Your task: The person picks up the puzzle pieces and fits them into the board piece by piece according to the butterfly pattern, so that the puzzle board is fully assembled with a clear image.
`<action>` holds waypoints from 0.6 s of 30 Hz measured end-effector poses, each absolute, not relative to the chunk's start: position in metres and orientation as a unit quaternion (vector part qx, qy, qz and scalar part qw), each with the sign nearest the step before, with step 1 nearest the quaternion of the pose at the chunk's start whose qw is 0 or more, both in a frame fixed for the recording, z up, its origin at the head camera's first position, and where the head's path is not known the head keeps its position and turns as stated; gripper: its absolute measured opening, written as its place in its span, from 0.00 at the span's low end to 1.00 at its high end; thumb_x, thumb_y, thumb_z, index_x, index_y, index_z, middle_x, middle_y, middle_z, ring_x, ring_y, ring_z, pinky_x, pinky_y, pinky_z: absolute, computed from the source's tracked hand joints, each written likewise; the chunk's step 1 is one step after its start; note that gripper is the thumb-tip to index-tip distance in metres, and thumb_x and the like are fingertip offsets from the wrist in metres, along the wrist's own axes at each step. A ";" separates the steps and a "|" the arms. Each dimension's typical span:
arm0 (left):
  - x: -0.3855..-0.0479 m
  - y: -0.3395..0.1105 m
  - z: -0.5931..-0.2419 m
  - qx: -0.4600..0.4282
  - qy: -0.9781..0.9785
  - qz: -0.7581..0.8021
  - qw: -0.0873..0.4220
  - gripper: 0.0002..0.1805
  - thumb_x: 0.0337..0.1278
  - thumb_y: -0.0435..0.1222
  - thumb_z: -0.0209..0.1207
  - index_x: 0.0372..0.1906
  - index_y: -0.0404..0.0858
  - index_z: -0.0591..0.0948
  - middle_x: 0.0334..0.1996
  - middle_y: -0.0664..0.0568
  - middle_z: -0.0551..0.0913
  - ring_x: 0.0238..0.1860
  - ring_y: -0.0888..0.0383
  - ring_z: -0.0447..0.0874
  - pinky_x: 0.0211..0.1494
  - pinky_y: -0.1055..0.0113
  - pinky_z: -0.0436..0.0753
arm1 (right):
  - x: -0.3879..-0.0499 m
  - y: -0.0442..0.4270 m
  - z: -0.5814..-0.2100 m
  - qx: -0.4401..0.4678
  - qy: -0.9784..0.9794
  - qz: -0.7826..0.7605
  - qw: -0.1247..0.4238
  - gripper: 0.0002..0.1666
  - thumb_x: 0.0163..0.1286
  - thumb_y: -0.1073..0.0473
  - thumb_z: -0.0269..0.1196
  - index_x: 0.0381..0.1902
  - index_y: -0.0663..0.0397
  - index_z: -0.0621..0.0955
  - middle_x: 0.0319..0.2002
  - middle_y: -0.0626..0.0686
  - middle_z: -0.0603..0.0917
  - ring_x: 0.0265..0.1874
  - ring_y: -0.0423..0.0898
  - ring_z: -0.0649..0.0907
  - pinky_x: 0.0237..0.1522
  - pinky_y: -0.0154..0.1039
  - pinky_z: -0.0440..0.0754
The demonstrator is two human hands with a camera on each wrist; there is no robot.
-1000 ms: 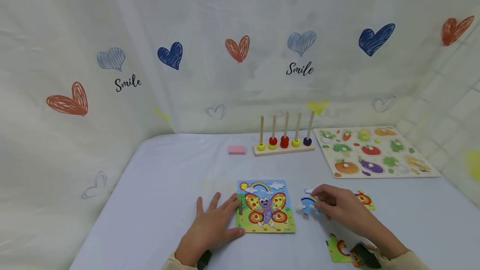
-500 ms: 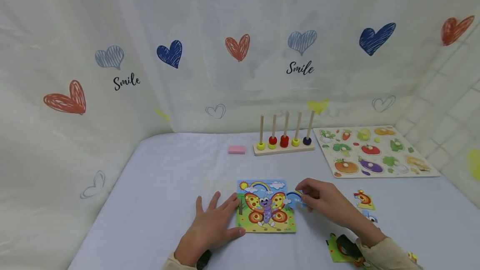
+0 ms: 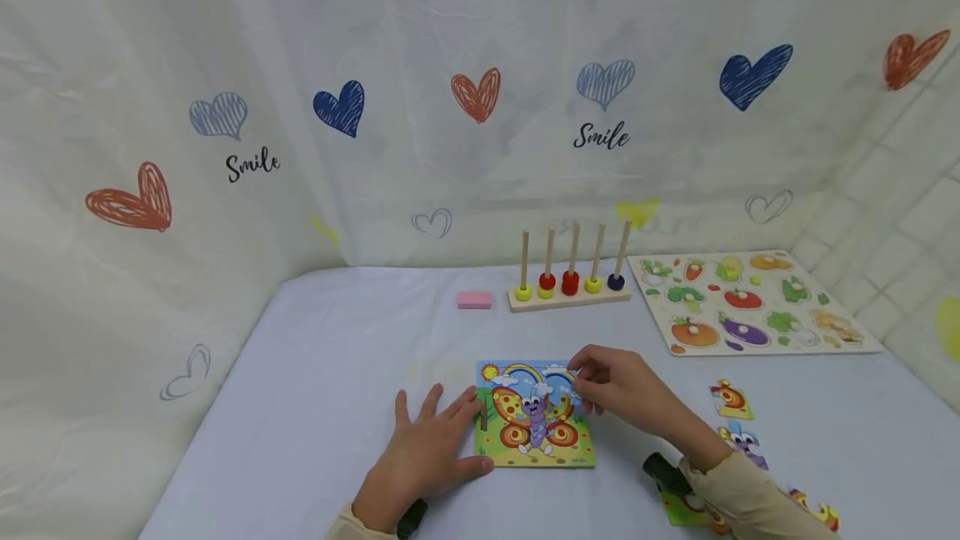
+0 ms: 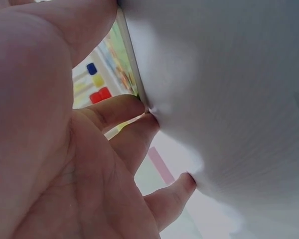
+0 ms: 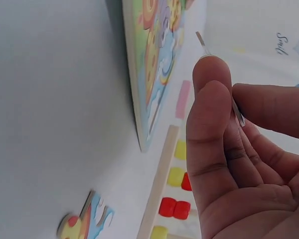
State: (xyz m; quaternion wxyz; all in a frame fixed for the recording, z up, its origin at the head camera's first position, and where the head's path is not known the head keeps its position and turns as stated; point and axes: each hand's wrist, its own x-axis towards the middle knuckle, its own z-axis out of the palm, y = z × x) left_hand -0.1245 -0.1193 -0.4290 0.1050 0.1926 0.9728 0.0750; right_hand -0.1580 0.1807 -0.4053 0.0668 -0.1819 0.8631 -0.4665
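Observation:
A square butterfly picture board [image 3: 517, 436] lies on the white table. The left hand [image 3: 427, 452] spreads its fingers on the table, its fingertips and thumb touching the board's left edge; the left wrist view shows the fingertips at that edge. Over the board's upper right part, the right hand [image 3: 626, 386] pinches a rainbow puzzle piece [image 3: 558, 382] between thumb and fingers. In the right wrist view the pinched piece [image 5: 240, 115] appears edge-on, raised off the board [image 5: 154, 69]. It covers part of the printed wing.
Several loose puzzle pieces lie at the right, among them a red-and-yellow one [image 3: 731, 400] and a purple one [image 3: 744, 442]. Behind stand a pink block [image 3: 474, 300] and a bead rack [image 3: 570, 301]. A vegetable board [image 3: 750, 307] lies at the back right.
The right hand has carried the rainbow piece leftward from beside the board to above its upper right part. Pieces formerly beneath the right arm now show. The left hand stays at the board's edge.

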 end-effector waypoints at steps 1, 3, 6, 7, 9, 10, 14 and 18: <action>-0.124 -0.119 -0.429 0.193 0.973 0.074 0.105 0.46 0.61 0.67 0.67 0.79 0.50 0.73 0.82 0.57 0.66 0.80 0.35 0.59 0.72 0.18 0.48 | -0.159 0.179 -0.405 -0.183 0.862 -0.467 0.067 0.08 0.75 0.69 0.66 0.50 0.64 0.83 0.32 0.52 0.84 0.26 0.49 0.85 0.28 0.42 0.86; -0.125 -0.118 -0.429 0.193 0.973 0.073 0.107 0.46 0.61 0.67 0.67 0.79 0.50 0.73 0.82 0.57 0.66 0.80 0.35 0.59 0.72 0.18 0.48 | -0.162 0.176 -0.405 -0.184 0.862 -0.467 0.066 0.08 0.75 0.69 0.66 0.50 0.64 0.83 0.32 0.52 0.85 0.26 0.50 0.85 0.28 0.43 0.87; -0.125 -0.118 -0.428 0.193 0.972 0.069 0.110 0.46 0.61 0.67 0.67 0.79 0.50 0.73 0.82 0.57 0.66 0.80 0.35 0.59 0.72 0.18 0.48 | -0.167 0.170 -0.405 -0.184 0.866 -0.460 0.061 0.08 0.75 0.69 0.67 0.50 0.65 0.83 0.31 0.53 0.84 0.25 0.52 0.85 0.27 0.43 0.86; -0.125 -0.118 -0.428 0.194 0.972 0.068 0.111 0.46 0.62 0.67 0.67 0.79 0.50 0.73 0.82 0.57 0.66 0.80 0.35 0.59 0.72 0.18 0.49 | -0.169 0.168 -0.406 -0.182 0.868 -0.458 0.059 0.08 0.75 0.69 0.67 0.49 0.64 0.83 0.30 0.53 0.84 0.24 0.53 0.85 0.27 0.42 0.85; -0.125 -0.118 -0.428 0.195 0.972 0.067 0.112 0.46 0.62 0.67 0.67 0.79 0.50 0.73 0.82 0.57 0.66 0.80 0.35 0.59 0.72 0.18 0.49 | -0.172 0.164 -0.406 -0.178 0.872 -0.453 0.056 0.07 0.76 0.68 0.66 0.49 0.64 0.83 0.29 0.54 0.84 0.23 0.54 0.85 0.26 0.41 0.84; -0.126 -0.117 -0.428 0.196 0.972 0.065 0.112 0.46 0.62 0.67 0.67 0.79 0.50 0.73 0.82 0.57 0.66 0.80 0.35 0.60 0.72 0.18 0.49 | -0.173 0.162 -0.406 -0.177 0.873 -0.451 0.054 0.07 0.76 0.68 0.66 0.49 0.64 0.83 0.28 0.54 0.84 0.22 0.54 0.85 0.25 0.40 0.83; -0.126 -0.117 -0.428 0.195 0.972 0.061 0.113 0.45 0.62 0.67 0.66 0.79 0.50 0.73 0.82 0.57 0.66 0.80 0.35 0.59 0.72 0.18 0.50 | -0.179 0.155 -0.408 -0.167 0.875 -0.451 0.052 0.05 0.76 0.68 0.67 0.47 0.63 0.83 0.27 0.53 0.83 0.22 0.53 0.84 0.25 0.39 0.83; -0.127 -0.117 -0.427 0.192 0.973 0.057 0.115 0.45 0.62 0.68 0.66 0.79 0.51 0.73 0.82 0.57 0.65 0.80 0.35 0.59 0.72 0.18 0.49 | -0.183 0.149 -0.410 -0.162 0.876 -0.451 0.054 0.05 0.75 0.68 0.68 0.46 0.62 0.84 0.27 0.51 0.83 0.22 0.50 0.85 0.26 0.38 0.84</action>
